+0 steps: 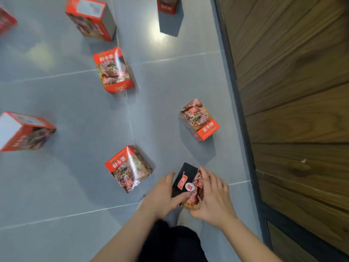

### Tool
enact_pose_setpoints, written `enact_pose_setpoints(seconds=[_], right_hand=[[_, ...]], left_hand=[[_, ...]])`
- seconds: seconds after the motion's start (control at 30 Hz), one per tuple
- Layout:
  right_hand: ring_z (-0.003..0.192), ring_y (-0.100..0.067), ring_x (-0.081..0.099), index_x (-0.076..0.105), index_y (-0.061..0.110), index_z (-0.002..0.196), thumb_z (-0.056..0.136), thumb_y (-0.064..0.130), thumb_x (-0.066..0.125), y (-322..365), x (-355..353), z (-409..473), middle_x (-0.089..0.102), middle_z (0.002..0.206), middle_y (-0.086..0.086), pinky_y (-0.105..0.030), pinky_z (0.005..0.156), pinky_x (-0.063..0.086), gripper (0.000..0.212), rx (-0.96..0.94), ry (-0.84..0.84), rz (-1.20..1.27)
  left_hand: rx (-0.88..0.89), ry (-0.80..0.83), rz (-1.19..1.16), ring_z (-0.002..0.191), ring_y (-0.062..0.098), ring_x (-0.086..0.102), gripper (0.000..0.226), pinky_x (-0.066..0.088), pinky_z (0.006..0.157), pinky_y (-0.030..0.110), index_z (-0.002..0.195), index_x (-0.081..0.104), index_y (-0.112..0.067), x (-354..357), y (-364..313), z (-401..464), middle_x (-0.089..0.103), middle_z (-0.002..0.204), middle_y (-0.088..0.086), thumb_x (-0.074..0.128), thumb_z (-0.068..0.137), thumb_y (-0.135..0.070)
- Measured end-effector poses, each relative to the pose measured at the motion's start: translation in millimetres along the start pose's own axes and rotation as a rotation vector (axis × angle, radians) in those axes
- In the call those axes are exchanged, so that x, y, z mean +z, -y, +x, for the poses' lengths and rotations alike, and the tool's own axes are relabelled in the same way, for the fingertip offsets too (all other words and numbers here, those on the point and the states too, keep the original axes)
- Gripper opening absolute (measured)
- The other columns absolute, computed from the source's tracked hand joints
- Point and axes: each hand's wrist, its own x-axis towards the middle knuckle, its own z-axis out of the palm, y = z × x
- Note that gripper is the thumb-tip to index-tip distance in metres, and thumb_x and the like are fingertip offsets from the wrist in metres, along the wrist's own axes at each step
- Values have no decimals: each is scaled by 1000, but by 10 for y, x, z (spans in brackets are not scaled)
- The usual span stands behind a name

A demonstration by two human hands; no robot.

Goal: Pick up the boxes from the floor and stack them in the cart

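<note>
Both my hands hold a black and red box (186, 181) low in front of me, above the grey tiled floor. My left hand (163, 195) grips its left side, thumb lying across the black face. My right hand (211, 195) curls over its right side. Several red boxes with a meat picture lie scattered on the floor: one just left of my hands (128, 168), one further ahead on the right (199, 119), one in the middle (113, 69), one at the left edge (22, 130) and more at the top (91, 17). No cart is in view.
A wooden wall (294, 91) with a dark base strip (243, 114) runs along the right side. My dark trouser leg (170, 241) shows between my arms. More boxes stand at the top edge (168, 5) and the far left (6, 20).
</note>
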Motion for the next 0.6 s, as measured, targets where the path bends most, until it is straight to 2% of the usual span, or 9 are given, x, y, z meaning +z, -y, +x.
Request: enact_pose_setpoints(seconds=[0.1, 0.2, 0.33, 0.43, 0.53, 0.6], right_hand=[[124, -23, 43, 13, 20, 146, 46, 63, 64, 402, -283, 86, 45, 135, -4, -43, 102, 37, 120, -93, -12, 54], [129, -20, 38, 10, 22, 147, 48, 70, 66, 704, -508, 198, 39, 140, -2, -41, 105, 34, 123, -173, 37, 78], [138, -14, 25, 8, 28, 149, 56, 75, 65, 896, -827, 474, 24, 150, 5, -36, 114, 23, 118, -297, 143, 128], [144, -15, 14, 9, 24, 151, 66, 62, 73, 753, -948, 866, 17, 155, 3, -37, 115, 16, 113, -169, 106, 182], [144, -21, 15, 11, 22, 151, 73, 51, 73, 444, -880, 1303, 19, 155, -4, -39, 116, 16, 104, -44, -2, 112], [143, -25, 18, 13, 22, 150, 74, 49, 73, 237, -773, 1562, 21, 155, -6, -40, 115, 17, 101, 22, -52, 36]], left_hand=[[-39, -71, -217, 106, 8, 57, 66, 49, 91, 34, 129, 40, -31, -321, -102, -153, 58, 116, -9, 65, 74, -60], [-47, -154, -312, 94, 0, 61, 60, 54, 81, 32, 123, 44, -31, -659, -100, -310, 62, 107, -12, 70, 74, -55], [-81, -312, -209, 104, 2, 54, 67, 48, 88, 31, 130, 37, -33, -935, 51, -430, 55, 117, -16, 59, 74, -64], [-128, -382, -175, 103, 8, 55, 70, 47, 87, 32, 128, 39, -30, -1100, 195, -298, 55, 113, -13, 54, 71, -68], [-157, -426, -96, 103, 18, 53, 78, 44, 87, 33, 127, 41, -22, -1210, 375, 51, 54, 111, -2, 52, 65, -69], [-171, -435, -63, 104, 22, 53, 77, 46, 89, 37, 130, 38, -22, -1218, 493, 311, 52, 115, 3, 59, 69, -65]])
